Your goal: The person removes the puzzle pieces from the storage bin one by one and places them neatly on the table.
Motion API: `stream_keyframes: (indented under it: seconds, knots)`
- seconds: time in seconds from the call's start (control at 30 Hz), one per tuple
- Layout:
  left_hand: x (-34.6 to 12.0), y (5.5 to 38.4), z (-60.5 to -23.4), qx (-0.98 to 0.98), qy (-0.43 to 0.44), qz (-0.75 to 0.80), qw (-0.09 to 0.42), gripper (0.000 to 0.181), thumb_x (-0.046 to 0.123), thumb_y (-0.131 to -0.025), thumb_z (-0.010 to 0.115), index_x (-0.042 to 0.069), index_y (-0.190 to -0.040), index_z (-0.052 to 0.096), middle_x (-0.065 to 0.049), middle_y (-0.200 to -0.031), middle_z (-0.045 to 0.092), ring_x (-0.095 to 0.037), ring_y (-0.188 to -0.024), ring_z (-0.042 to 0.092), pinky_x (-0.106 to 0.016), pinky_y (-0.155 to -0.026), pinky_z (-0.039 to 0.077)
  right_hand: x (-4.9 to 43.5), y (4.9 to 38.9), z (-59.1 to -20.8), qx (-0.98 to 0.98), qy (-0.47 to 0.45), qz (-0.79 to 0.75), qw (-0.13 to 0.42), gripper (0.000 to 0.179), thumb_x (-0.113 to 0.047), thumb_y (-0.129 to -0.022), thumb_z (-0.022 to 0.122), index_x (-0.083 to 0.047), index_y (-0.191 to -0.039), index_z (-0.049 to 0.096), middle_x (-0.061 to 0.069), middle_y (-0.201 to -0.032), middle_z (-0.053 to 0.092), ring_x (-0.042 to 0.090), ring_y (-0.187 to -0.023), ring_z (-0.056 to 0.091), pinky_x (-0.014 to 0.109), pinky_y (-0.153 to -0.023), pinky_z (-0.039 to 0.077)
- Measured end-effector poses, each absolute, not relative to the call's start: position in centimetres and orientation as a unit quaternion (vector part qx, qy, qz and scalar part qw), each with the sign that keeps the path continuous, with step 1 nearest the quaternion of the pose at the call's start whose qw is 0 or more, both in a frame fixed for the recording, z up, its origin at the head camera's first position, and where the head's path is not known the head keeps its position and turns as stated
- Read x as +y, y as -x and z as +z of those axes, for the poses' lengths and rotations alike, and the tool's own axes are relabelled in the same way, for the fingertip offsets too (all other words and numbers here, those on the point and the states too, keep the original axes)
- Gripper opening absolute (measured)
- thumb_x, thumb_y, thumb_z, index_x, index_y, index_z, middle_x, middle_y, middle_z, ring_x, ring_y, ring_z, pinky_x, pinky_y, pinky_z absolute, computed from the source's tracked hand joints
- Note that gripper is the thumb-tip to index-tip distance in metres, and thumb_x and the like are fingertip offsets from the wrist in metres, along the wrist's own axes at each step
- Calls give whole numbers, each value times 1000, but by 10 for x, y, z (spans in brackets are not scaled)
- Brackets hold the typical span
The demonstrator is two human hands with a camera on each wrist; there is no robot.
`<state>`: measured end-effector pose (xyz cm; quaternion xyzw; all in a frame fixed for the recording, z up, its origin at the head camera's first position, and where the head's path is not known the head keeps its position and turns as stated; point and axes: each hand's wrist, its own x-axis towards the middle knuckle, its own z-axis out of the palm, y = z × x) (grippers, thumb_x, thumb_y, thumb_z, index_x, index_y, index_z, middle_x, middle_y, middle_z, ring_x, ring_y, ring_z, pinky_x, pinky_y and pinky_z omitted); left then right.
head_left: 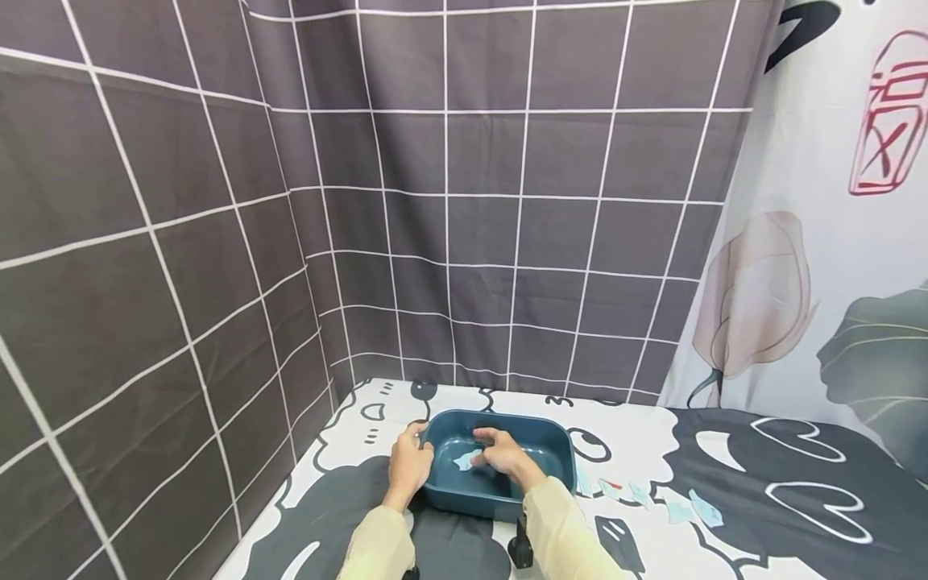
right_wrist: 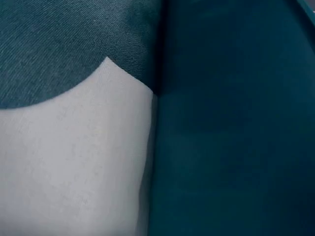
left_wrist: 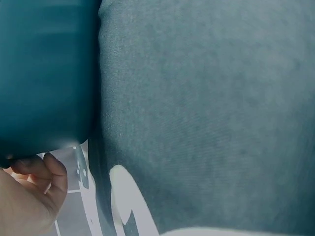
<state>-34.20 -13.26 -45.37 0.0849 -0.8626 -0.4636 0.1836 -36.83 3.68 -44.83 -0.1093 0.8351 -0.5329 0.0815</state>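
A dark blue rectangular basin (head_left: 500,506) sits on the patterned cloth in the head view. My left hand (head_left: 409,463) grips its left end; in the left wrist view, curled fingers (left_wrist: 58,172) of that hand lie against the basin's corner (left_wrist: 47,98). Inside the basin is a small pale blue piece (head_left: 466,461), its shape partly hidden. Over it reaches my right hand (head_left: 503,456), thumb and fingers spread apart, the thumb close to the piece. Whether they touch cannot be told. The right wrist view shows only the basin's side (right_wrist: 231,123) and cloth.
Several pale blue pieces, one (head_left: 705,509) at the far end of the row, lie on the cloth right of the basin. One piece (head_left: 611,488) bears a red mark. A grey checked curtain (head_left: 478,234) hangs behind and at the left; a white printed curtain (head_left: 819,201) hangs at right.
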Motion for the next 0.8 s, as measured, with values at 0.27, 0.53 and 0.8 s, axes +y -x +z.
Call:
stream_keyframes:
  seconds: [0.27, 0.53, 0.8]
  knots:
    - [-130, 343, -453, -857, -80, -469, 197, 39, 2, -81, 57, 5, -119, 67, 3, -61, 34, -16, -56, 32, -31, -54, 25, 35, 368, -447, 842, 118, -521, 78, 49, 12, -72, 68, 14, -121, 58, 27, -118, 65, 39, -113, 61, 45, -99, 47]
    - [-131, 343, -454, -862, -89, -460, 193, 38, 3, -82, 59, 6, -119, 68, -1, -67, 42, -19, -65, 44, -33, -58, 31, 34, 371, -455, 881, 121, -456, 33, 35, 8, -71, 76, 6, -105, 67, 17, -100, 71, 25, -91, 65, 37, -84, 52]
    - [-132, 343, -456, -861, -82, -465, 189, 40, 2, -81, 57, 5, -120, 67, 3, -61, 36, -17, -56, 34, -31, -55, 27, 32, 370, -457, 886, 100, -452, 22, 29, 11, -67, 77, 5, -93, 68, 2, -75, 60, 10, -69, 51, 25, -68, 46]
